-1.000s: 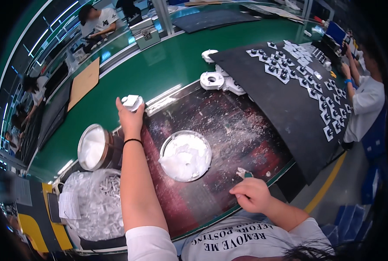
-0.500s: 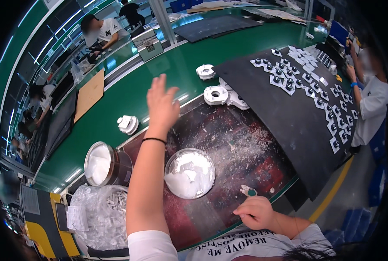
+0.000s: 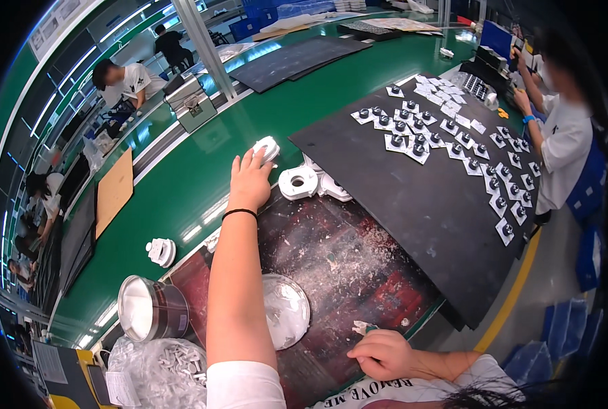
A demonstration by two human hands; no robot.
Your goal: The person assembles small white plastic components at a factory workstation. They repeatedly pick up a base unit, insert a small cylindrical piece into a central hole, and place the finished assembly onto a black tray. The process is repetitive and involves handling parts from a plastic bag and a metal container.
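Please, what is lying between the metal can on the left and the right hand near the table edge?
In the head view, a shallow round dish with white material lies between the metal can and the right hand. The left forearm also crosses that stretch.

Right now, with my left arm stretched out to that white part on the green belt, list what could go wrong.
1. The left hand only touches the white part with its fingertips; it could slip away along the belt.
2. The forearm crosses above the white-filled dish, so a dip might smear or tip it.
3. The open tin stands near the elbow and could get knocked.
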